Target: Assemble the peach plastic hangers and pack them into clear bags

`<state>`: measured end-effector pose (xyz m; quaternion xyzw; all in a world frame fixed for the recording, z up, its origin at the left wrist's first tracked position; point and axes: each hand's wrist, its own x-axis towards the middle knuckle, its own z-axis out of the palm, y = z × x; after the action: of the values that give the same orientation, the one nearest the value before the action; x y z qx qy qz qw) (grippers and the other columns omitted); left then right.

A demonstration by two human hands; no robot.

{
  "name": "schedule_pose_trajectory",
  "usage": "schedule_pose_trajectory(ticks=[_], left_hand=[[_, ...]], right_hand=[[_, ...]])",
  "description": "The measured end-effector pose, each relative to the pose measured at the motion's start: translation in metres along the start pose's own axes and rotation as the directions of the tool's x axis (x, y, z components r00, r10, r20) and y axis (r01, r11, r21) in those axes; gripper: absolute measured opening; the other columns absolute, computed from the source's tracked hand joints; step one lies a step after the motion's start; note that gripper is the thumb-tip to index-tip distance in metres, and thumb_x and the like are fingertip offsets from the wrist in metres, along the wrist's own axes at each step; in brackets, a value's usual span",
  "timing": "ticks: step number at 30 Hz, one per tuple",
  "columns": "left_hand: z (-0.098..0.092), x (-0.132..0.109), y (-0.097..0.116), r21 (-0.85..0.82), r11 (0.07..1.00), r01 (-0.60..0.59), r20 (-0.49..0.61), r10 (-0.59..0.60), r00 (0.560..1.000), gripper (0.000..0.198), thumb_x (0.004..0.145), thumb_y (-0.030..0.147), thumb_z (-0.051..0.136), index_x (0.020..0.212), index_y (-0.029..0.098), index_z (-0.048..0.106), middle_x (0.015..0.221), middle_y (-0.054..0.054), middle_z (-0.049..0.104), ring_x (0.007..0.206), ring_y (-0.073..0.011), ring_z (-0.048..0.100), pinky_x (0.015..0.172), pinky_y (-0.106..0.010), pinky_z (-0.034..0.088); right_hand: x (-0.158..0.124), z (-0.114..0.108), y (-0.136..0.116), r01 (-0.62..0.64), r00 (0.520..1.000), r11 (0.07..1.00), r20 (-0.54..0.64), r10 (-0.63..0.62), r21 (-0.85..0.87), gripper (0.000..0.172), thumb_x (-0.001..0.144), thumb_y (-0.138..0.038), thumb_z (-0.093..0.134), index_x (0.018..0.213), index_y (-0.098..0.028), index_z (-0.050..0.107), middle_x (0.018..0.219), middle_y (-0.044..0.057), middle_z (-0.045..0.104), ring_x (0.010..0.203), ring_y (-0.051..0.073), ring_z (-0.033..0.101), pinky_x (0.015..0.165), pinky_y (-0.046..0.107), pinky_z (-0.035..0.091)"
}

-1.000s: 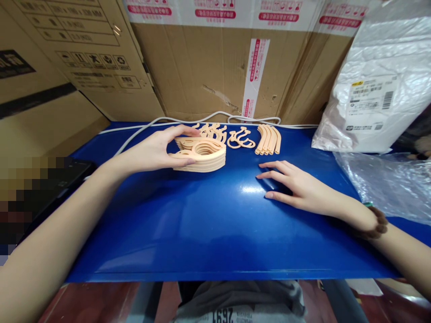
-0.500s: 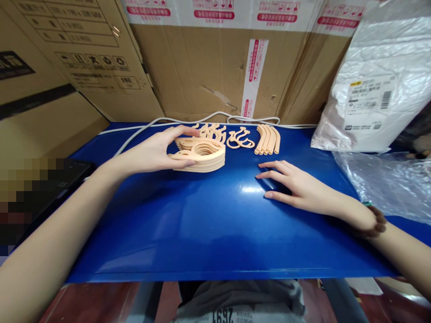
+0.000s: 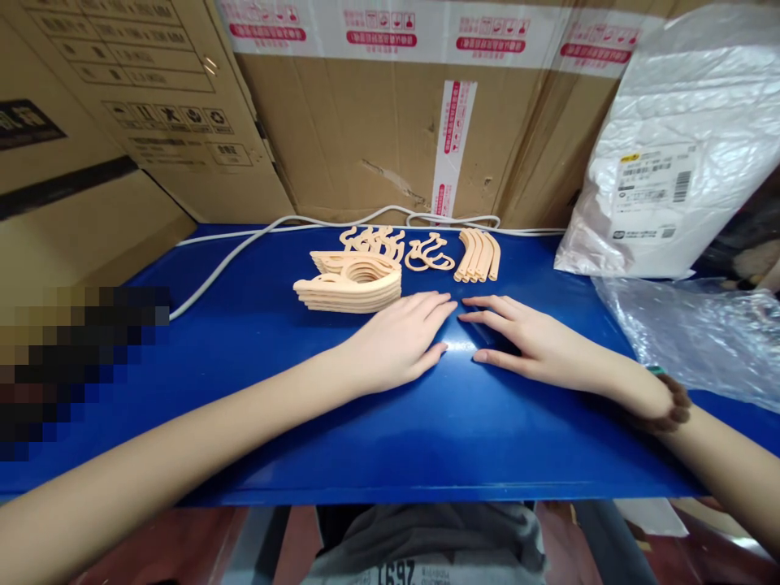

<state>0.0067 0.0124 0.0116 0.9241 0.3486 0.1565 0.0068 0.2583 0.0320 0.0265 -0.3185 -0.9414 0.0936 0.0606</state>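
Both hands over the middle of the blue table (image 3: pixel 366 447), fingertips pointing at each other, a narrow gap between them.

Left hand (image 3: pixel 405 337): palm down, fingers together and extended, thumb apart on the near side. Grip loose, nothing visible in it. Back of the hand lies just to the near right of the stack of beige pieces (image 3: pixel 353 296); the two overlap in this view, contact unclear.

Right hand (image 3: pixel 527 335): palm down, fingers spread and slightly bent, thumb well off from them. Grip wide, nothing visible in it. Brown fuzzy band (image 3: pixel 673 402) on the wrist.

Stack: left of centre, flat pieces piled one on another, large rounded opening through them. Just beyond it, a cluster of beige hooks (image 3: pixel 373 244); right of that, a smaller hook group (image 3: pixel 431 253); farther right, curved beige tubes (image 3: pixel 478 256) side by side, at the far side of the right hand.

White cable (image 3: pixel 235 245) along the far edge, curving nearer at left. Cardboard box (image 3: pixel 341 122) behind it. Far right, a white labelled package (image 3: pixel 652 187) leaning upright; crumpled clear plastic (image 3: pixel 700 333) on its near side.
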Motion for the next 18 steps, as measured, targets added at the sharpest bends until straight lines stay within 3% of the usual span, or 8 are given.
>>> schedule_pose_trajectory(ticks=[4,10,15,18], left_hand=[[0.018,-0.001,-0.004,-0.007,0.999,0.046,0.039,-0.045,0.998,0.051,0.102,0.037,0.040,0.140,0.005,0.047,0.147,-0.017,0.049,0.136,-0.0282,0.046,0.114,-0.041,0.038],[0.016,-0.006,-0.011,-0.030,0.999,0.017,0.054,-0.015,0.998,0.053,0.103,0.041,0.037,0.144,0.008,0.044,0.150,-0.014,0.046,0.138,-0.0256,0.044,0.115,-0.040,0.036],[0.018,-0.006,-0.011,-0.006,1.000,0.019,0.061,-0.019,0.998,0.053,0.104,0.041,0.036,0.145,0.007,0.043,0.152,-0.014,0.043,0.140,-0.0264,0.041,0.117,-0.040,0.034],[0.019,-0.006,-0.011,-0.003,1.000,0.021,0.069,-0.020,0.997,0.053,0.104,0.041,0.036,0.145,0.007,0.043,0.153,-0.014,0.043,0.141,-0.0263,0.041,0.117,-0.040,0.034]], right_hand=[[-0.001,0.001,0.000,-0.010,1.000,0.999,-0.002,0.010,-0.043,0.056,0.096,-0.054,0.047,0.139,-0.019,0.052,0.148,0.016,0.047,0.133,0.030,0.048,0.110,0.050,0.041],[0.003,-0.002,0.002,-0.013,1.000,1.000,-0.025,0.012,-0.026,0.051,0.097,-0.053,0.047,0.135,-0.021,0.055,0.143,0.013,0.052,0.129,0.027,0.052,0.109,0.046,0.043],[0.005,-0.002,0.017,-0.137,0.973,0.989,-0.197,0.124,-0.056,0.047,0.097,-0.050,0.046,0.130,-0.019,0.057,0.136,0.014,0.057,0.124,0.028,0.056,0.107,0.045,0.046],[0.005,0.001,0.030,-0.225,0.944,0.969,-0.269,0.192,-0.099,0.058,0.095,-0.052,0.047,0.140,-0.015,0.048,0.143,0.018,0.052,0.130,0.031,0.051,0.110,0.049,0.042]])
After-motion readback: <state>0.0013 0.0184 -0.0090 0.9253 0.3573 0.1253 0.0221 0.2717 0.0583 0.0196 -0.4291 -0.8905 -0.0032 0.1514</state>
